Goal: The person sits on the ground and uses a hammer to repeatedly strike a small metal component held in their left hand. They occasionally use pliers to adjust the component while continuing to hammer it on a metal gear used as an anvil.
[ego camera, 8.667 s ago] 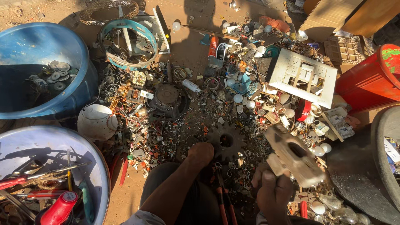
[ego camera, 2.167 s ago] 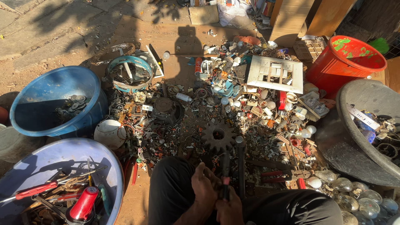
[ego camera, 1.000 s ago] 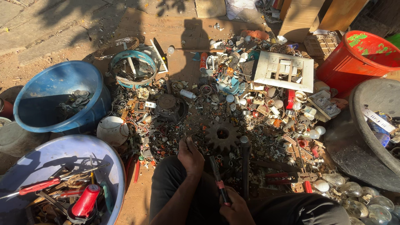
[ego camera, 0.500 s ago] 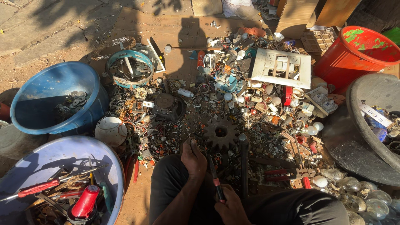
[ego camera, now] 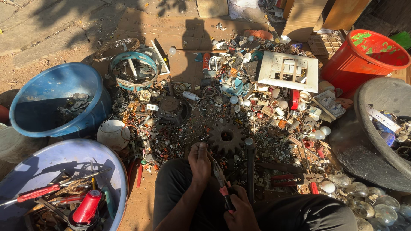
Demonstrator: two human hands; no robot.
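Sitting on the bare ground [ego camera: 55, 30] with our knees up, we hold a pair of pliers [ego camera: 221, 182] between both hands at the near edge of the scrap heap. Our right hand [ego camera: 242, 209] is closed around the red grips of the pliers, low in the view, so the tool runs up and away from that fist toward our left hand [ego camera: 200, 159]. Our left hand is curled, fingertips pinched together just at the nose of the pliers; whatever small piece it pinches is too small for us to tell. The pliers' nose lies just beside those left fingertips, above our dark trousers [ego camera: 295, 211].

Just beyond our left hand lies a dark toothed gear wheel [ego camera: 227, 137], and to its right a dark metal rod [ego camera: 250, 171] stands up between our knees. Farther out the heap spreads with small parts, with a white switch plate [ego camera: 289, 70] toward the far right. A red bucket [ego camera: 364, 60] stands at the far right, a grey basin [ego camera: 381, 124] near it. On our left sit a blue tub [ego camera: 60, 102] holding metal rings and a pale basin [ego camera: 64, 171] of hand tools at the near left corner
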